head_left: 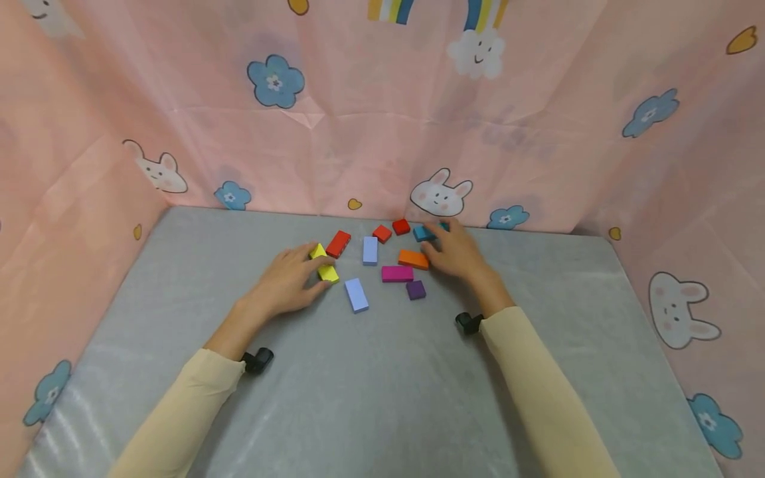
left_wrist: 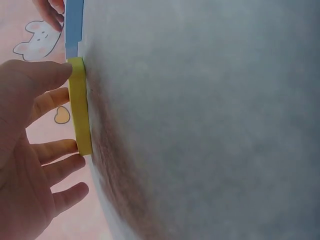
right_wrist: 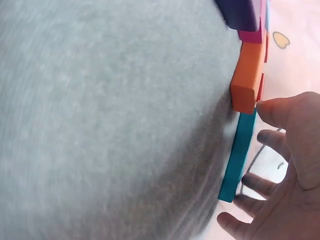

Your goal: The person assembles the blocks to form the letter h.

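My left hand (head_left: pixel 289 277) is at a yellow block (head_left: pixel 328 273), one finger lying across it and hiding its middle. In the left wrist view, the thumb tip is at one end of that yellow block (left_wrist: pixel 80 105), with spread fingers along its far side. My right hand (head_left: pixel 457 251) reaches over a teal block (head_left: pixel 424 234) at the back of the table, covering part of it. Seen from the right wrist, the fingers are spread beside the teal block (right_wrist: pixel 238 155). The thumb tip comes close to the end of an orange block (right_wrist: pixel 245 90).
Between the hands lie two pale blue blocks (head_left: pixel 356 295), a magenta block (head_left: pixel 397 274) and a purple block (head_left: pixel 416 290). Several red blocks (head_left: pixel 338 244) are farther back. A pink patterned curtain (head_left: pixel 370 153) rises behind the grey-covered table (head_left: pixel 370 398).
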`<state>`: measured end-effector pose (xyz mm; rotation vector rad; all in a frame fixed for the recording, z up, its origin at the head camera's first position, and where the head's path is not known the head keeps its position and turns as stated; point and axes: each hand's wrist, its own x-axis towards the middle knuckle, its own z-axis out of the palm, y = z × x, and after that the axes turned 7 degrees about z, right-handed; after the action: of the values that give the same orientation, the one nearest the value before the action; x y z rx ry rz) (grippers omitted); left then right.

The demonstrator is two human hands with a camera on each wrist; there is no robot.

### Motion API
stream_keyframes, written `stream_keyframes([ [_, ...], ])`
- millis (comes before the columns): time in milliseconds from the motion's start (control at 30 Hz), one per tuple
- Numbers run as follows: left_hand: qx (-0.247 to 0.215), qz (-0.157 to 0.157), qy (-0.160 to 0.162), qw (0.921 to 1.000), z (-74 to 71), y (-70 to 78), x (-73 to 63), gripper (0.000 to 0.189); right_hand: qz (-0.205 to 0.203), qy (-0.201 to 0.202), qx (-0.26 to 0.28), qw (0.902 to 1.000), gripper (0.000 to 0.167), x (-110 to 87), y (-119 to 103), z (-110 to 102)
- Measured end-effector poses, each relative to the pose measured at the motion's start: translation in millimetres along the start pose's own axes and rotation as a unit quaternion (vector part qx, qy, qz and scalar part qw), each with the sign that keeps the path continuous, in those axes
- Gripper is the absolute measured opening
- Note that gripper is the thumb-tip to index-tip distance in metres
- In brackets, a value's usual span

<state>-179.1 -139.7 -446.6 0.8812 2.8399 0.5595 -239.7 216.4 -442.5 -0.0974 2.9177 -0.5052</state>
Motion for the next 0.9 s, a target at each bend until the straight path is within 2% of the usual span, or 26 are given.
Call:
stream_keyframes([
  [267,-0.008,0.005,0.019,0.9998,-0.8,1.5,-5.1,0.04,0.026,0.005,0.013,0.9996,0.055,2.8,1.2,3.9],
  [533,-0.015,0.008,0.028,0.9995,0.7,1.1,-14.1,0.037,0.034,0.047,0.013,0.9982,0.049,-2.0,0.6,8.4],
  [667,-0.022,0.007,0.027,0.9994,0.0,1.0,-19.3,0.041,0.049,0.072,0.029,0.9958,0.051,-4.5,0.2,8.1],
  [900,-0.016,0.033,0.043,0.9984,1.3,2.6,-36.2,0.048,0.083,0.101,0.037,0.9907,0.066,-8.4,2.7,10.4],
])
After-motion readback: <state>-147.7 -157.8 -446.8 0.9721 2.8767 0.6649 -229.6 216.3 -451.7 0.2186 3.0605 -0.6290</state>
